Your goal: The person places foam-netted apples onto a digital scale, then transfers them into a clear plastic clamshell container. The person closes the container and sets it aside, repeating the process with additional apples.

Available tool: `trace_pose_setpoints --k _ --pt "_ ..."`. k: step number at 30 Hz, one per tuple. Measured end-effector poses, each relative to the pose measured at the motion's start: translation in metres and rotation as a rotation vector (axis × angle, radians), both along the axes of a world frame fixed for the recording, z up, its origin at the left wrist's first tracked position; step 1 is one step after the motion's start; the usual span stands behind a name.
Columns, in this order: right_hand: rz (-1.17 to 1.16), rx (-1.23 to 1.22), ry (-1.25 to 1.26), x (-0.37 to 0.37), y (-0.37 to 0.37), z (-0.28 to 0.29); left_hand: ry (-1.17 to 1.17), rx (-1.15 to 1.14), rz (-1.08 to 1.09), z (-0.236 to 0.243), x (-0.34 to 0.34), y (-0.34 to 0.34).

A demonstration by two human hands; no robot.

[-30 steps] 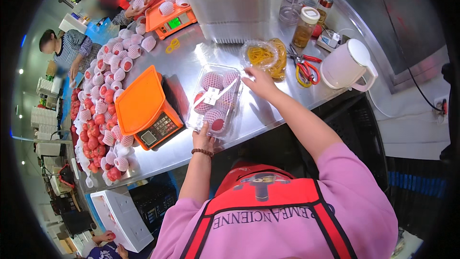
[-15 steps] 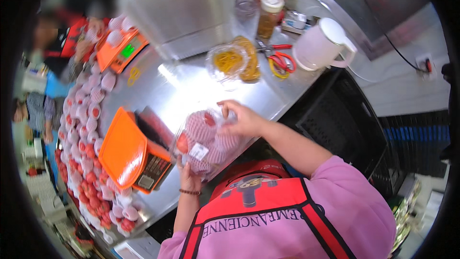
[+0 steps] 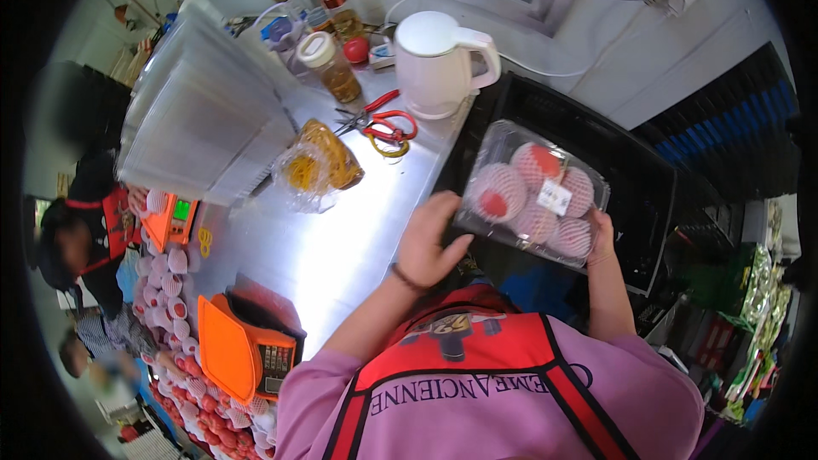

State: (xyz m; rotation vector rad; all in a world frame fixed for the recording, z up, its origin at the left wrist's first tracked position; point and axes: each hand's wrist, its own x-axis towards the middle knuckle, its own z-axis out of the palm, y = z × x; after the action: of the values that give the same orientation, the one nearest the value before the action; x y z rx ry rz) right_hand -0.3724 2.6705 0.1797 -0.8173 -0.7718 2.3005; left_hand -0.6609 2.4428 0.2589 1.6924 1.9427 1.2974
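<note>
Holding the box (image 3: 509, 228) at three o'clock in the view, over the black crate (image 3: 637, 230). Cannot tell whether touching the crate with its underside. Gripping that box with the right hand (image 3: 601, 240) at its four o'clock edge, fingers closed on the side and partly hidden underneath. Holding nothing in the left hand (image 3: 433, 240), set just beside the box between eight and nine o'clock, thumb and fingers wide apart. Cannot tell whether brushing the plastic.

Can make out, through the clear lid, five red fruits (image 3: 498, 192) in pale foam nets, and on top a white label (image 3: 554, 198). Can see, counting from the box, the kettle (image 3: 430, 68) at eleven o'clock, red-handled tools (image 3: 383, 121) at ten and the rubber-band bag (image 3: 328, 160) just past nine, all on the metal table (image 3: 358, 230). Can also see the plastic stack (image 3: 204, 111) farther off between nine and ten, and the orange scale (image 3: 227, 349) at eight, with the fruit heap (image 3: 213, 426) beyond.
</note>
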Motion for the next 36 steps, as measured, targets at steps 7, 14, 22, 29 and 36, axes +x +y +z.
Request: trace_pose_setpoints --k 7,14,22,29,36 --pt "-0.140 -0.113 -0.229 0.054 0.083 -0.098 0.482 -0.446 -0.355 -0.091 0.063 0.066" --pt "-0.125 -0.239 -0.374 -0.010 0.151 -0.221 0.532 -0.644 -0.462 -0.136 0.073 0.080" --pt "-0.340 1.401 -1.152 -0.056 0.202 -0.103 0.466 -0.534 -0.358 -0.145 0.064 0.066" --pt "-0.128 1.717 -1.715 -0.014 0.237 -0.050 0.459 -0.497 -0.372 -0.145 0.068 0.081" --pt "0.167 1.690 -1.542 -0.005 0.270 -0.054 0.500 -0.572 -0.435 -0.134 0.059 0.077"
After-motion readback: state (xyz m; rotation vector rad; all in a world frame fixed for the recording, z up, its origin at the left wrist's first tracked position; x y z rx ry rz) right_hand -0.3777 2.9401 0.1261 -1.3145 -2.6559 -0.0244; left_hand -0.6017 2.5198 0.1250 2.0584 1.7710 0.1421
